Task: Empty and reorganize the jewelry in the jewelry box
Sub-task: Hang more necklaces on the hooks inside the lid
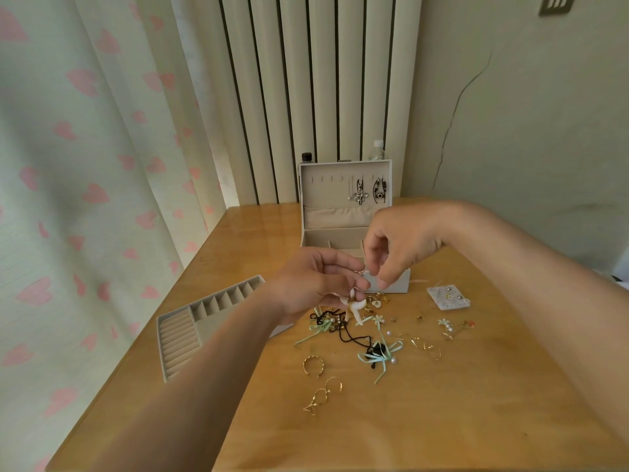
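Observation:
The cream jewelry box [318, 238] stands open at the table's far side, with two dark pieces hanging on the hooks [369, 192] inside its lid. Both hands are raised in front of the box. My left hand [313, 282] holds a thin chain with a white starfish pendant [355, 310] dangling below the fingers. My right hand [396, 248] pinches the same chain near its top. Below them lies a pile of loose jewelry [377, 342]: mint ribbon bows, a black cord, pearls, gold earrings and rings.
The box's removable tray [183, 327] with ring rolls and small compartments lies at the table's left edge. A small white earring card [448, 297] sits to the right of the box. Two bottles stand behind the lid. A curtain hangs on the left.

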